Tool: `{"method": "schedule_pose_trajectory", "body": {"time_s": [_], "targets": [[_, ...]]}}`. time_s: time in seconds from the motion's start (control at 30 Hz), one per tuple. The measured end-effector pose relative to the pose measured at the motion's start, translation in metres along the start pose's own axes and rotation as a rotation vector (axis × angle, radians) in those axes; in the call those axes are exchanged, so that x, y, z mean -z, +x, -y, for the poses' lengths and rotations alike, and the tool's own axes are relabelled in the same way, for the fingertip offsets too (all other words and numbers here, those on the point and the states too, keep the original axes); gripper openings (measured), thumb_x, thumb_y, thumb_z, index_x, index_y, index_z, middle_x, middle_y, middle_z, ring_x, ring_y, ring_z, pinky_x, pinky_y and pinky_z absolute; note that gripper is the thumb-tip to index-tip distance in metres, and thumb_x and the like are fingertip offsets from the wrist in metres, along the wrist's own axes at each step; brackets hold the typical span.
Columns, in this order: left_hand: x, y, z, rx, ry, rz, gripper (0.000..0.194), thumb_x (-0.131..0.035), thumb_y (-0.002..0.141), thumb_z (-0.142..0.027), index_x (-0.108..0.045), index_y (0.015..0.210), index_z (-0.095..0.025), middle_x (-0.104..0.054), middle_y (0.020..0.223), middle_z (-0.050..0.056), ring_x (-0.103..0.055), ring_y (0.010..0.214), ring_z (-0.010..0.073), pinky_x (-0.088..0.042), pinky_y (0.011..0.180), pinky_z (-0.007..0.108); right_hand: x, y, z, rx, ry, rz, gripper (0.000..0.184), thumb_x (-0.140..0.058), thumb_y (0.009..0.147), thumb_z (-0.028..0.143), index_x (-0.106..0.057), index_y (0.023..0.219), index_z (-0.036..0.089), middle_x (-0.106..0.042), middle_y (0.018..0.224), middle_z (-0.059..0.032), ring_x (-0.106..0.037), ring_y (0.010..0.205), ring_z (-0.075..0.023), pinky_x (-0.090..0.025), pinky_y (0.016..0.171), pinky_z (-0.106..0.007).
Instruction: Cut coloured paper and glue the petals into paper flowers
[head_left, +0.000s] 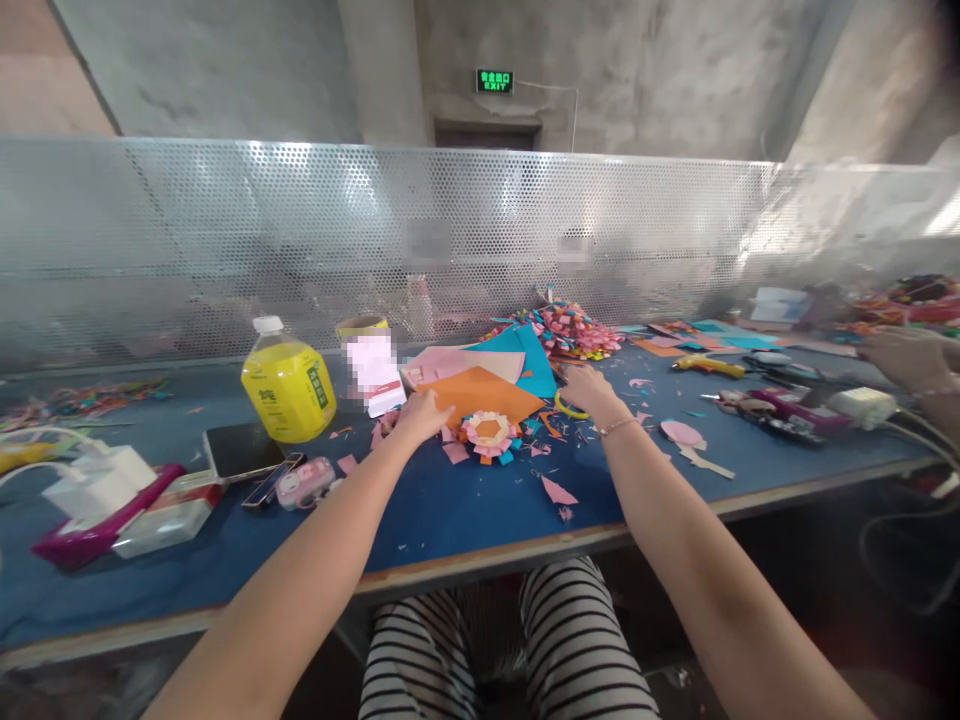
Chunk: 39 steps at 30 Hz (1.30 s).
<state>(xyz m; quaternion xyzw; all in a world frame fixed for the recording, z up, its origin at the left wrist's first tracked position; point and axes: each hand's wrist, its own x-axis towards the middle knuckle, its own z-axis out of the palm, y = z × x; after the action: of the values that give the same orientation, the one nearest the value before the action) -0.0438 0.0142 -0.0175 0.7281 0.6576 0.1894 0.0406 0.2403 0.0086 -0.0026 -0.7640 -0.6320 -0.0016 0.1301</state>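
Note:
My left hand (421,413) rests with curled fingers on the near edge of an orange paper sheet (487,392), which lies on pink and teal sheets (525,360). My right hand (591,390) reaches to the right side of the same stack, fingers bent down beside a yellow ring-shaped handle (570,408); what it grips, if anything, is hidden. A pink and orange paper flower (489,433) lies just in front of the orange sheet, between my hands. Paper scraps are scattered around it.
A yellow drink bottle (289,390), a phone (241,450), a tape roll (361,326) and chargers (97,480) sit at left on the blue table (465,510). A heap of coloured paper pieces (570,330) lies behind the sheets. Another person's hand (900,355) works at far right near tools (780,410).

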Motion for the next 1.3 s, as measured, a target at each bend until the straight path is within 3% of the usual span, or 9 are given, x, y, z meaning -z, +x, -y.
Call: {"method": "schedule_pose_trajectory", "body": {"time_s": [0.13, 0.4, 0.57, 0.67, 0.77, 0.83, 1.03, 1.17, 1.3], "targets": [[0.002, -0.004, -0.005, 0.052, 0.204, 0.105, 0.052, -0.050, 0.073, -0.048, -0.051, 0.110, -0.012, -0.059, 0.107, 0.022, -0.056, 0.100, 0.0338, -0.043, 0.077, 0.038, -0.008, 0.007, -0.013, -0.092, -0.096, 0.191, 0.032, -0.048, 0.077, 0.022, -0.062, 0.104, 0.011, -0.061, 0.105, -0.0187, -0.058, 0.096, -0.0271, -0.044, 0.077, -0.033], [0.005, -0.008, -0.013, -0.020, 0.164, -0.090, 0.050, -0.065, 0.064, -0.030, -0.051, 0.111, -0.017, -0.053, 0.120, 0.016, -0.047, 0.110, 0.0364, -0.039, 0.084, 0.045, -0.016, 0.012, -0.019, -0.076, -0.074, 0.103, 0.041, -0.051, 0.076, 0.025, -0.052, 0.112, 0.004, -0.059, 0.105, -0.0222, -0.057, 0.100, -0.0281, -0.044, 0.078, -0.032], [0.006, -0.006, -0.012, -0.068, 0.037, -0.115, 0.044, -0.046, 0.071, -0.006, -0.048, 0.114, -0.018, -0.059, 0.113, 0.012, -0.052, 0.107, 0.0255, -0.038, 0.087, 0.040, -0.021, 0.015, -0.021, -0.129, 0.113, 0.010, 0.046, -0.059, 0.070, 0.033, -0.052, 0.106, 0.006, -0.060, 0.100, -0.0209, -0.059, 0.095, -0.0289, -0.045, 0.074, -0.032], [0.009, -0.008, -0.012, -0.055, -0.037, -0.102, 0.039, -0.040, 0.074, -0.006, -0.049, 0.109, -0.019, -0.065, 0.101, 0.008, -0.057, 0.099, 0.0219, -0.039, 0.085, 0.038, -0.018, 0.016, -0.018, -0.178, 0.341, -0.096, 0.040, -0.063, 0.064, 0.027, -0.054, 0.098, 0.008, -0.063, 0.088, -0.0176, -0.061, 0.084, -0.0281, -0.045, 0.066, -0.031], [0.011, -0.008, -0.012, -0.026, -0.056, -0.064, 0.031, -0.043, 0.076, -0.016, -0.049, 0.106, -0.021, -0.065, 0.103, 0.008, -0.057, 0.101, 0.0263, -0.038, 0.084, 0.042, -0.011, 0.014, -0.012, -0.199, 0.562, -0.218, 0.033, -0.060, 0.066, 0.020, -0.052, 0.096, 0.010, -0.062, 0.077, -0.0122, -0.060, 0.070, -0.0225, -0.042, 0.059, -0.028], [0.011, -0.007, -0.013, 0.011, -0.051, -0.005, 0.028, -0.041, 0.078, -0.022, -0.048, 0.105, -0.022, -0.063, 0.106, 0.009, -0.056, 0.102, 0.0298, -0.037, 0.084, 0.046, -0.007, 0.011, -0.007, -0.177, 0.637, -0.282, 0.033, -0.057, 0.071, 0.027, -0.050, 0.100, 0.012, -0.062, 0.079, -0.0094, -0.058, 0.067, -0.0195, -0.042, 0.059, -0.027], [0.012, -0.006, -0.016, -0.020, -0.200, -0.063, 0.034, -0.036, 0.082, -0.030, -0.043, 0.114, -0.020, -0.063, 0.104, 0.009, -0.057, 0.099, 0.0255, -0.039, 0.086, 0.040, -0.001, 0.006, 0.005, 0.002, 0.807, -0.425, 0.049, -0.050, 0.070, 0.055, -0.048, 0.099, 0.015, -0.059, 0.085, -0.0106, -0.054, 0.080, -0.0241, -0.042, 0.072, -0.036], [0.010, -0.007, -0.014, -0.103, -0.167, -0.042, 0.039, -0.045, 0.073, -0.014, -0.052, 0.111, -0.018, -0.066, 0.092, 0.007, -0.061, 0.089, 0.0223, -0.044, 0.078, 0.032, -0.001, 0.005, 0.003, 0.051, 0.654, -0.664, 0.061, -0.057, 0.066, 0.047, -0.041, 0.115, 0.013, -0.051, 0.104, -0.0166, -0.046, 0.102, -0.0303, -0.035, 0.087, -0.046], [0.011, -0.006, -0.011, -0.171, -0.158, -0.217, 0.031, -0.039, 0.075, -0.009, -0.065, 0.087, -0.020, -0.068, 0.093, 0.005, -0.061, 0.090, 0.0205, -0.043, 0.082, 0.031, 0.004, 0.007, -0.003, 0.042, 0.703, -0.932, 0.064, -0.060, 0.065, 0.038, -0.034, 0.119, 0.017, -0.041, 0.117, -0.0157, -0.039, 0.113, -0.0281, -0.032, 0.094, -0.048]]}}
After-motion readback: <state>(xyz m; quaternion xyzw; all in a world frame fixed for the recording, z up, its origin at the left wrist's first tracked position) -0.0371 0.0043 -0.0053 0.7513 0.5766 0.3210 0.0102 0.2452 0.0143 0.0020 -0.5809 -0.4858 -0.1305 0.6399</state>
